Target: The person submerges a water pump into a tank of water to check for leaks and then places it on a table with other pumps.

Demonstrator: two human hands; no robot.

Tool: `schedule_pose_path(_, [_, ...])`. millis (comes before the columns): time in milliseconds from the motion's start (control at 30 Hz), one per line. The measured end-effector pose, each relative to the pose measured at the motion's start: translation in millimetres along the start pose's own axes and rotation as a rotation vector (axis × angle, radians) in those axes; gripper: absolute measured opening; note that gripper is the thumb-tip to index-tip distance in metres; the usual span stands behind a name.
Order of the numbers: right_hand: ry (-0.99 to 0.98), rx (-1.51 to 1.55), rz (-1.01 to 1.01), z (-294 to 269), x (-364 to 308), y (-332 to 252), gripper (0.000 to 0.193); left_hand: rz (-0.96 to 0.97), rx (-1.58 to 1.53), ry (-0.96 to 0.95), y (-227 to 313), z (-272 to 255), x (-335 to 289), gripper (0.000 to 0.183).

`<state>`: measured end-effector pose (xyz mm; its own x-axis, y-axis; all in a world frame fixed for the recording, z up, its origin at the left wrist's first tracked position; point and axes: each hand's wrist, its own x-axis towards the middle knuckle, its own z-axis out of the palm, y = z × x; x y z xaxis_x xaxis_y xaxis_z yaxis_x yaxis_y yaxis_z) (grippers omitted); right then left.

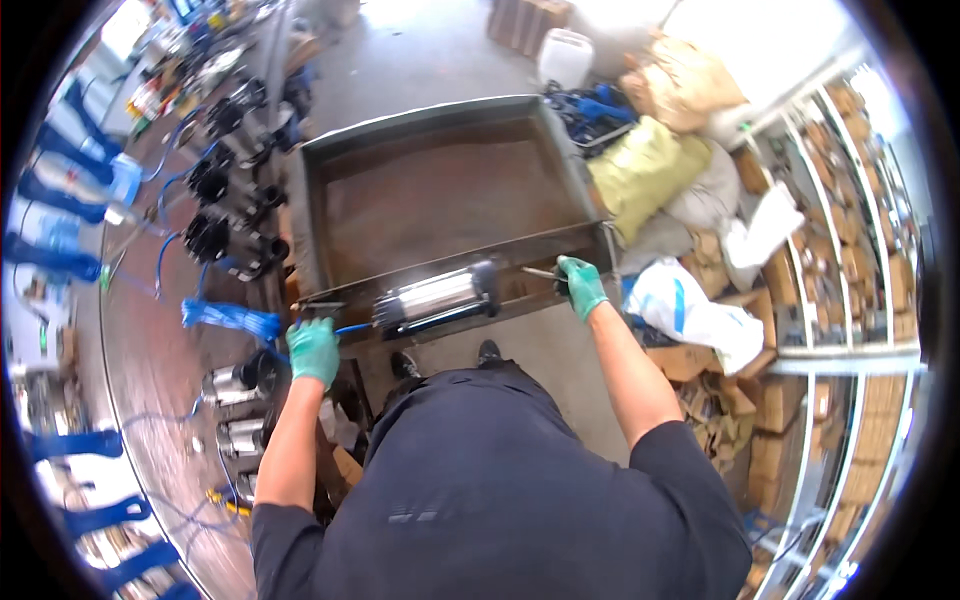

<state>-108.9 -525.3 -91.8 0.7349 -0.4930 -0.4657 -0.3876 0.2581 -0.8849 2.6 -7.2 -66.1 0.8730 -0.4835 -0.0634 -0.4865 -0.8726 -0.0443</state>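
Observation:
A shiny metal cylindrical pump (pixel 435 300) with dark ends lies sideways across the near edge of a large water tank (pixel 420 122). My left hand (pixel 313 350), in a green glove, is closed at the tank's near left corner. A blue cable (pixel 355 328) runs from the pump to this hand; a thin dark rod (pixel 322 305) lies just beyond its fingers. What the fingers hold is hidden. To the right of the pump, my gloved right hand (pixel 582 287) grips a slim rod-shaped tool (pixel 540 272), its pale end pointing left toward the pump.
On the workbench (pixel 150 350) at left stand several similar pumps (pixel 235 240), with a blue cable coil (pixel 232 318). Sacks (pixel 650 170), a white bag (pixel 690 310) and cardboard crowd the right side. Shelves (pixel 850 350) with boxes stand beyond. A white canister (pixel 565 57) is behind the tank.

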Motion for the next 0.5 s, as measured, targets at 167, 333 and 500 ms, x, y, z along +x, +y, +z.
schedule_pose_path(167, [0.475,0.439,-0.036,-71,25,15,0.02,-0.141,-0.046,-0.38,26,-50,7,0.027])
schedule_pose_path(333, [0.498,0.42,0.046,-95,51,13,0.015,-0.2,-0.419,-0.32,31,-43,5,0.031])
schedule_pose_path(500, [0.536,-1.03,-0.392,-65,7,-7,0.036,-0.36,-0.935,-0.202,37,-72,-5,0.026])
